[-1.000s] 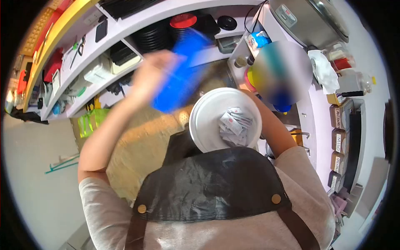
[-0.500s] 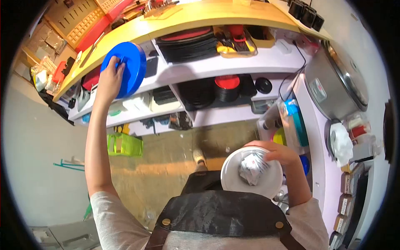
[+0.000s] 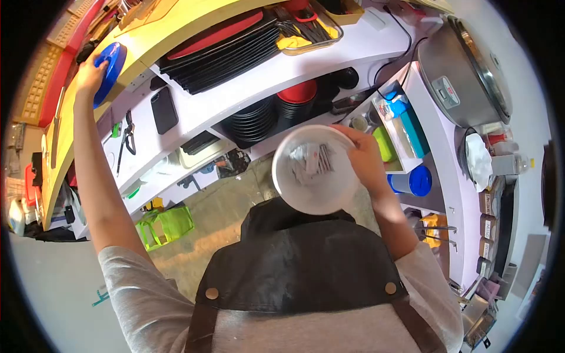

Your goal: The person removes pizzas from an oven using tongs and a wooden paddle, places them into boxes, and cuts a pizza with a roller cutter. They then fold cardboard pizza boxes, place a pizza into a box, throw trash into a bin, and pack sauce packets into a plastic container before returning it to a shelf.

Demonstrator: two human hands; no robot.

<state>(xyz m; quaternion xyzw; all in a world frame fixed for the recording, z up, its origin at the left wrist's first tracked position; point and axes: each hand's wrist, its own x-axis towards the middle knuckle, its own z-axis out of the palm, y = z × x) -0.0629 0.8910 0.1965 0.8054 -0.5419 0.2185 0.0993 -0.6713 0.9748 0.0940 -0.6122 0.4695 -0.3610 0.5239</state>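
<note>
In the head view, my left hand reaches far up and left to the yellow wooden counter. Its fingers grip a round blue lid, tilted on edge at the counter's front; whether it touches the wood I cannot tell. Close to my body, my right hand holds a white plastic tub by the right side of its rim, with the thumb over the edge. The open mouth faces up toward me. A few small printed sachets lie on the tub's bottom.
Under the counter, a white shelf holds stacked black trays, a black phone and a cutlery basket. Black bowls stand lower. At right are a big grey cooker and a blue container. A green bag rests below.
My left hand has carried the blue lid up and left to the counter. My right hand has brought the tub up and left. The whole view has shifted nearer the shelves.
</note>
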